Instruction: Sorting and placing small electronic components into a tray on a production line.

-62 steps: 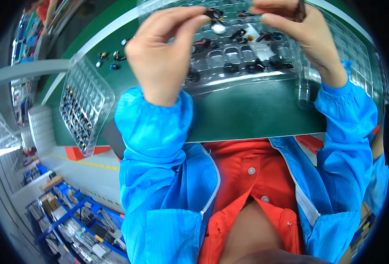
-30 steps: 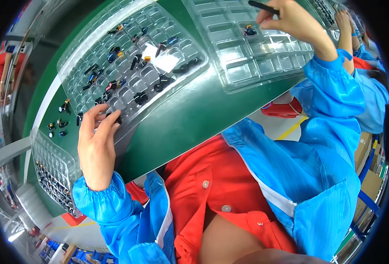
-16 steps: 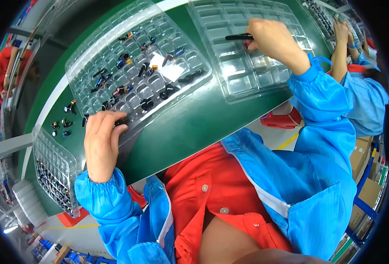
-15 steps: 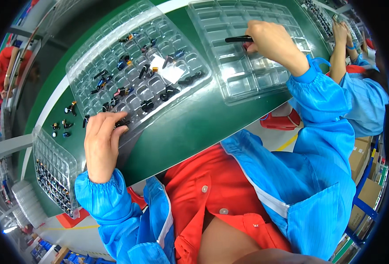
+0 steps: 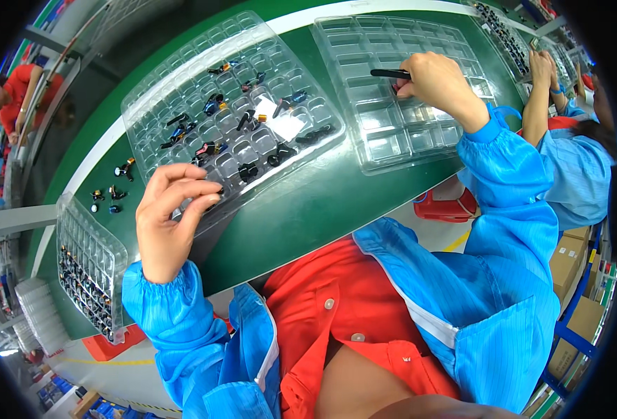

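My left hand (image 5: 169, 222) is over the near left corner of a clear plastic tray (image 5: 176, 66), fingers curled and thumb close to the index fingertip. A small dark part shows at those fingertips; its kind is too small to tell. Small black, blue and gold electronic parts (image 5: 214, 105) lie in heaps on this tray, beside a white paper piece (image 5: 287, 124). My right hand (image 5: 440, 87) grips black tweezers (image 5: 390, 73), tips pointing left, above a second clear compartment tray (image 5: 375, 126). Something reddish peeks out under the right fingers.
Several loose parts (image 5: 115, 192) lie on the green table (image 5: 280, 223) at left. Near them a smaller clear tray (image 5: 88, 223) holds rows of parts. A grey bar (image 5: 15, 222) juts in from the left. A co-worker's arm (image 5: 538, 98) is at right, near another filled tray (image 5: 501, 35).
The whole view has shifted slightly. My left hand has risen a little off the tray's near edge, its fingers spreading from one another. The right hand still holds the tweezers over its tray.
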Motion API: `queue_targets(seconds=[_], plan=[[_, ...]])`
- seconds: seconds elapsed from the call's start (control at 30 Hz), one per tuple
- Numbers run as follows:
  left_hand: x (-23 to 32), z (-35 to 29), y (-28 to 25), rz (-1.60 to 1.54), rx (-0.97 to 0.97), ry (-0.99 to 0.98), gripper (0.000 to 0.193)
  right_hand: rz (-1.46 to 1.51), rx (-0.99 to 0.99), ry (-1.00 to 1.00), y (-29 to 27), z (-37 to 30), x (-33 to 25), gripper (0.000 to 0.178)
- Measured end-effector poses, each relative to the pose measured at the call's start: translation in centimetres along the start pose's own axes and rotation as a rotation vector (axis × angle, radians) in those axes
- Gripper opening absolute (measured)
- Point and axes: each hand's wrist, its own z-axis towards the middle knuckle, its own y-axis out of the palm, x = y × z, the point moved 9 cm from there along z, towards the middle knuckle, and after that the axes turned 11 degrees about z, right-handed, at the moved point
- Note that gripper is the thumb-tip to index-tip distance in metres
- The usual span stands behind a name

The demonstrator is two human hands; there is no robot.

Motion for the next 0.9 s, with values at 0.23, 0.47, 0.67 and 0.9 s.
queue_targets(seconds=[0.23, 0.47, 0.67, 0.9], plan=[[0.9, 2.3, 0.5, -0.481, 0.055, -0.206, 0.019, 0.208, -0.035, 0.067, -2.2, 0.1, 1.1, 0.017], [0.6, 4.2, 2.7, -0.656, 0.047, -0.225, 0.021, 0.335, 0.102, 0.022, -3.3, -0.9, 1.0, 0.017], [0.5, 5.0, 3.9, -0.685, -0.005, -0.223, 0.032, 0.903, 0.097, -0.238, -7.3, -0.7, -4.3, 0.01], [-1.0, 5.5, 4.5, -0.998, 0.112, -0.255, 0.028, 1.444, -0.067, -0.453, -5.0, 2.8, -12.5, 0.02]])
